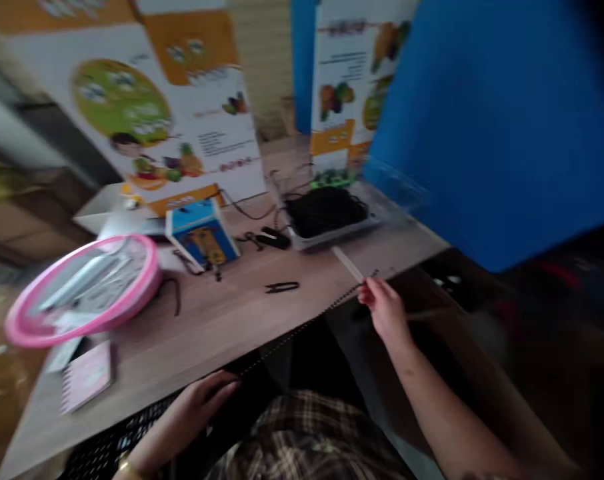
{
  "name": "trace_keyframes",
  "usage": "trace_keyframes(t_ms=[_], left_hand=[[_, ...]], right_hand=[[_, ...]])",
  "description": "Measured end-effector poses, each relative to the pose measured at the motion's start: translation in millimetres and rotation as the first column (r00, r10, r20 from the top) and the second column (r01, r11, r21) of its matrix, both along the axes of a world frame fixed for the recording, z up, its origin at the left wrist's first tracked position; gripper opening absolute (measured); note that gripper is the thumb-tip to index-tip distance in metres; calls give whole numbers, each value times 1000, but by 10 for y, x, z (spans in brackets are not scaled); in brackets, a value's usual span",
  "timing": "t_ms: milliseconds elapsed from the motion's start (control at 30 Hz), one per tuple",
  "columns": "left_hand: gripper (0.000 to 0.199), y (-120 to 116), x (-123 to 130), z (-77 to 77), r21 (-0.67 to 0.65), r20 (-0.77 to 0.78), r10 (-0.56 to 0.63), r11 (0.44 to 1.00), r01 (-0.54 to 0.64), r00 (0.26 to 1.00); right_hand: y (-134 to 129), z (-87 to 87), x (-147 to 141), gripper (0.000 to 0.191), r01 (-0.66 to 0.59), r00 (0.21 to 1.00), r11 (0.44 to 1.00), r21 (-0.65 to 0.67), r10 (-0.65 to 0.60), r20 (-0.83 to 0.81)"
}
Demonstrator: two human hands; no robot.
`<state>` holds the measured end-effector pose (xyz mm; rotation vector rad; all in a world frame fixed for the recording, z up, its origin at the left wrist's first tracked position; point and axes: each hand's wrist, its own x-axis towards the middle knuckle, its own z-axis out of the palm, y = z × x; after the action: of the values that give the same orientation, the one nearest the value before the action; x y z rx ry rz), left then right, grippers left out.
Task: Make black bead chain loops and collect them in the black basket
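Note:
A thin black beaded strand (302,327) runs taut and slanting between my two hands, over the table's front edge. My left hand (205,400) pinches its lower end near my lap. Higher and to the right, my right hand (382,303) grips the other end between thumb and fingers. Just beyond the right hand lies a whitish flat strip (346,262) on the table; whether the fingers touch it I cannot tell. Small black thread snips (282,287) rest on the tabletop between the hands. The picture is somewhat blurred.
Behind, a clear plastic box (312,241) holds a heap of black cords (327,210). Left of it are a black object (273,238), a blue-and-yellow carton (202,233), a pink basket (155,267) of packets and a spiral notebook (88,377). Printed boards (202,120) stand behind the wooden table (222,307).

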<state>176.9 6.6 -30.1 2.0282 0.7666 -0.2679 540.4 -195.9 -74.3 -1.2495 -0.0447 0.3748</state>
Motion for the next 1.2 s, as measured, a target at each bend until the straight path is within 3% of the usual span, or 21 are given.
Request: trace_keyframes(t_ms=[167,367,667,900,1200], left_hand=[[52,208,145,27,52,-9,-29,998,29,1000],[71,454,311,246,255,-38,102,963,-89,994],[63,282,451,195,128,-81,27,992,-16,996],[71,353,428,155,183,-70,107,979,-93,992],[63,345,280,15,159,-59,60,986,-50,996]], right_hand=[[-251,-565,51,68,-57,992,987,-150,40,-116],[-172,-845,51,63,-134,990,977,-166,126,-60],[-177,-870,147,60,-136,988,956,-262,152,42],[-179,-812,105,56,-114,982,934,-340,157,103],[-191,-783,104,60,-101,983,913,-395,153,103]])
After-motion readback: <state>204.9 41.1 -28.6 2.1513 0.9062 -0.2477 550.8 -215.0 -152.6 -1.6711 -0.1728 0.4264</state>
